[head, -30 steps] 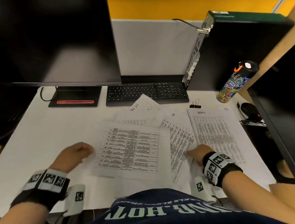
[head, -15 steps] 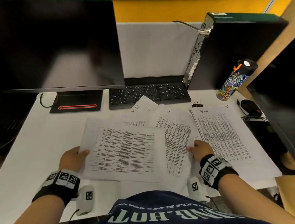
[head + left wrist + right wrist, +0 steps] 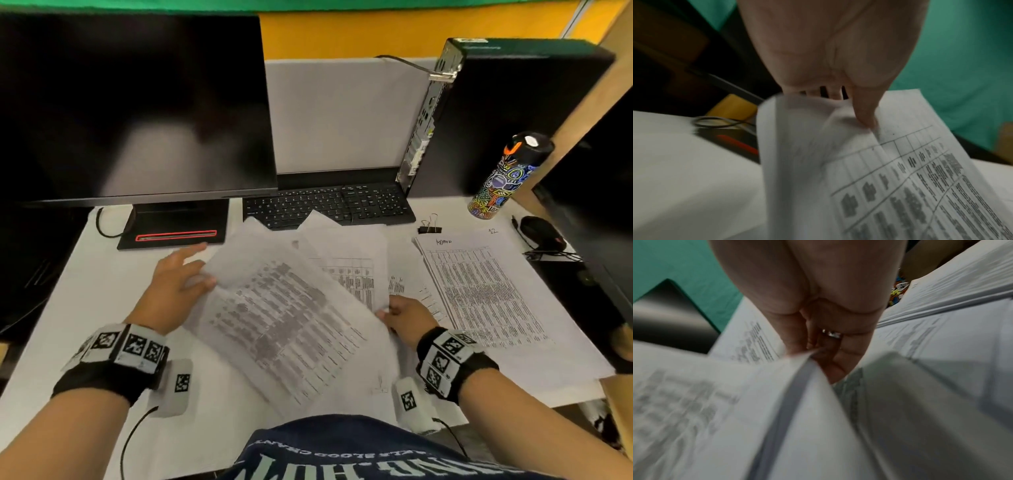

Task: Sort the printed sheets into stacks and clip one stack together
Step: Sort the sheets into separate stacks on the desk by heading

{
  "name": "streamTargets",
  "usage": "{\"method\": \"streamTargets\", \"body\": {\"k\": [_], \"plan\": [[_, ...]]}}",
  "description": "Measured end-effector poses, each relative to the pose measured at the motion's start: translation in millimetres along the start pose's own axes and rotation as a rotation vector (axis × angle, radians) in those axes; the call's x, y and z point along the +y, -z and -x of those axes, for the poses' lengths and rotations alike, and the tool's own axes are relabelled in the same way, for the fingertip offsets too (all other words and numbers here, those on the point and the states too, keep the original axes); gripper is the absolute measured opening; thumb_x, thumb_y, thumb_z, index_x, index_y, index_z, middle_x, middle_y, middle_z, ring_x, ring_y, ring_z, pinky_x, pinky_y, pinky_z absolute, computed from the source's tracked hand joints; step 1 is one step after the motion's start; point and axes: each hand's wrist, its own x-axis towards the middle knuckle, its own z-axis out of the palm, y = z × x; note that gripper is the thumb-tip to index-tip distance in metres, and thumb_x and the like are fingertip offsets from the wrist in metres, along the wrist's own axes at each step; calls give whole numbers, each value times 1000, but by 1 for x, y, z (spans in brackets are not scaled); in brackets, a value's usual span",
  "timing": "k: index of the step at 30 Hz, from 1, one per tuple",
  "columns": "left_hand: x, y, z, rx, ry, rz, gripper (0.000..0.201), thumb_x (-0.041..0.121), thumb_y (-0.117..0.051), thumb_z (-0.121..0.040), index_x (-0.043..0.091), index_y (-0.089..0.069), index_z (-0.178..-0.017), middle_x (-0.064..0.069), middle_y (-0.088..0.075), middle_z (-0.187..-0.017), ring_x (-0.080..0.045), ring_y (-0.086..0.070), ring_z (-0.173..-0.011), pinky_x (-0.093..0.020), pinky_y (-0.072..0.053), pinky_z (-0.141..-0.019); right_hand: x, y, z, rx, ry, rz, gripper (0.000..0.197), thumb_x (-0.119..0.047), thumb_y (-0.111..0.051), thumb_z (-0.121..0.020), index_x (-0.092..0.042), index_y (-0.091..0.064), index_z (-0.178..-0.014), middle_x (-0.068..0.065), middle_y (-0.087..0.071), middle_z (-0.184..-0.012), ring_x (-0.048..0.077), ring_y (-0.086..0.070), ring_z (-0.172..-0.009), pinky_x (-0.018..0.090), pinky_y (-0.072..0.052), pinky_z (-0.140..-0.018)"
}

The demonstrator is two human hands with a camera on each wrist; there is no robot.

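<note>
A printed sheet (image 3: 281, 325) with a table on it is lifted off the desk and turned at a slant. My left hand (image 3: 202, 270) pinches its far left corner, thumb on top and fingers spread beneath; the left wrist view shows the thumb (image 3: 865, 116) pressing the sheet (image 3: 900, 178). My right hand (image 3: 387, 311) pinches the sheet's right edge, and in the right wrist view the edge of the sheet (image 3: 715, 402) sits between the fingers (image 3: 834, 363). More loose sheets (image 3: 349, 260) lie under it. A squared stack (image 3: 479, 291) lies to the right. A black binder clip (image 3: 430, 228) sits above that stack.
A monitor (image 3: 137, 102) and its stand (image 3: 174, 233) fill the back left, with a keyboard (image 3: 329, 205) behind the papers. A computer tower (image 3: 513, 113), a patterned bottle (image 3: 507, 174) and a mouse (image 3: 541, 233) stand at the back right. A white desk (image 3: 102, 291) lies under it all.
My left hand took hold of the sheet's left edge and swung it up and away toward the monitor. The right hand moved onto its right edge and pinched it. The sheet is off the desk.
</note>
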Motion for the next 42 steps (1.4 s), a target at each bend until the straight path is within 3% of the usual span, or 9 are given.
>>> {"method": "streamTargets", "body": {"k": [3, 6, 9, 13, 23, 27, 30, 35, 42], "plan": [[29, -2, -6, 5, -198, -65, 19, 20, -63, -87, 17, -69, -106, 11, -33, -147, -15, -20, -141, -42, -16, -116, -10, -14, 5, -93, 44, -41, 34, -1, -53, -90, -30, -68, -80, -12, -70, -76, -4, -65, -63, 9, -48, -51], [54, -7, -6, -83, -145, -33, 17, 20, -59, -89, 25, -67, -103, 7, -61, -121, -14, -52, -112, -30, -40, -91, -13, -18, 4, -137, 28, -26, 33, 1, -54, -88, -26, -69, -79, -9, -71, -73, -5, -65, -56, 9, -48, -48], [57, -15, -2, -145, -75, 17, 18, 15, -60, -87, 31, -62, -78, 2, -69, -90, -19, -61, -89, -21, -42, -69, -8, -4, -4, 89, -76, 13, 25, -11, -59, -87, -20, -62, -110, 1, -68, -105, 13, -64, -87, 23, -50, -73], [58, -23, 8, -166, -77, 77, 38, 6, -59, -85, 42, -48, -93, 11, -64, -92, -15, -61, -82, -22, -44, -66, 5, 14, -12, 433, -336, -130, 61, -15, -71, -80, -6, -41, -132, 15, -54, -131, 32, -58, -110, 35, -48, -90], [42, -19, 10, -157, -300, -11, 17, 41, -50, -85, 29, -61, -89, 23, -53, -90, -6, -51, -87, -27, -38, -79, 1, 5, -10, 181, -170, -144, 26, -13, -55, -91, -15, -60, -117, 4, -68, -102, 24, -62, -95, 40, -50, -89], [53, -3, 5, -7, -376, -63, 19, 48, -61, -77, 30, -62, -83, 25, -43, -132, -6, -33, -129, -36, -24, -109, -17, 6, 1, -19, -27, -53, 12, -19, -57, -90, -29, -64, -87, -3, -70, -87, 18, -64, -84, 33, -51, -77], [68, 4, 3, -2, -423, -73, 18, 28, -74, -78, 33, -56, -79, 21, -28, -149, -4, -17, -142, -32, -12, -115, -27, -3, 6, -107, 18, -15, 15, -11, -53, -89, -1, -64, -86, 5, -64, -77, 17, -56, -67, 24, -45, -63], [78, 3, 10, -147, -235, 7, 26, 20, -67, -83, 40, -54, -73, 16, -66, -88, 4, -56, -80, -8, -38, -66, -27, -6, 7, -235, 13, 67, 25, -2, -49, -89, -17, -62, -73, -7, -59, -61, 10, -51, -59, 20, -42, -58], [74, -5, 31, -250, -188, 104, 41, 17, -63, -85, 54, -48, -95, 15, -67, -84, 3, -60, -80, -9, -42, -69, -1, 4, -26, 174, -201, -30, 41, -10, -65, -81, -13, -57, -121, 12, -64, -117, 31, -62, -105, 43, -49, -96]]}}
